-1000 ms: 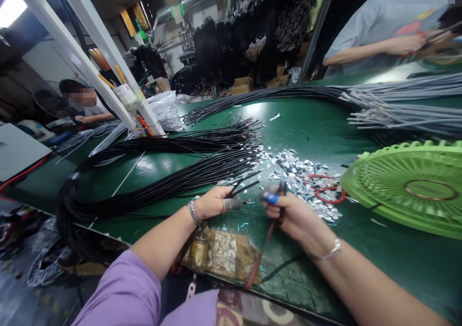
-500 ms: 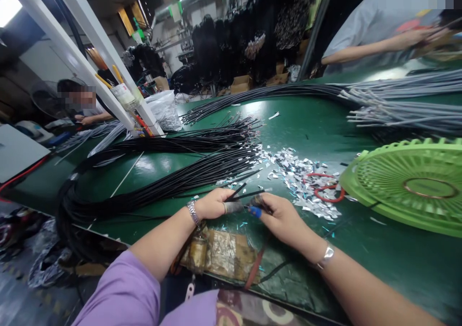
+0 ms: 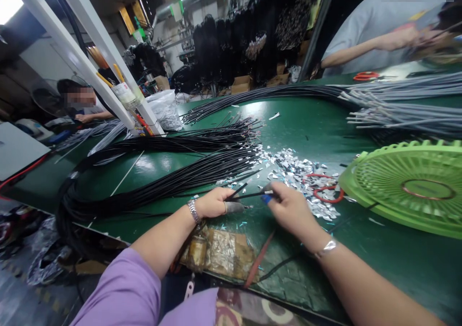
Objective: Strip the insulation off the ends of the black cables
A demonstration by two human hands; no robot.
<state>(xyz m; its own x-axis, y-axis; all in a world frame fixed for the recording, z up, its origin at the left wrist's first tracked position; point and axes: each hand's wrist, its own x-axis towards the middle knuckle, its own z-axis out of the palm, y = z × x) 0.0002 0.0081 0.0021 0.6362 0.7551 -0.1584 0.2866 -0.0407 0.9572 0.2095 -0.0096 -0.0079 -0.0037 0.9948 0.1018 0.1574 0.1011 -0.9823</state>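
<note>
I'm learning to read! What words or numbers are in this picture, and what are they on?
None can be read.
The hanging cards near the ceiling are too small and blurred.
The wrapped bundle on the white post shows no clear print.

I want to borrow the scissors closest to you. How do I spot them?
Find the big round lime-green plastic fan grille on the green table. Just left of it, red-handled scissors lie on the heap of silvery foil scraps, unlike the other red pair far across.

Glossy green table [image 3: 310, 128]; black rubbery cables [image 3: 173, 184]; shiny foil scraps [image 3: 296, 169].
</note>
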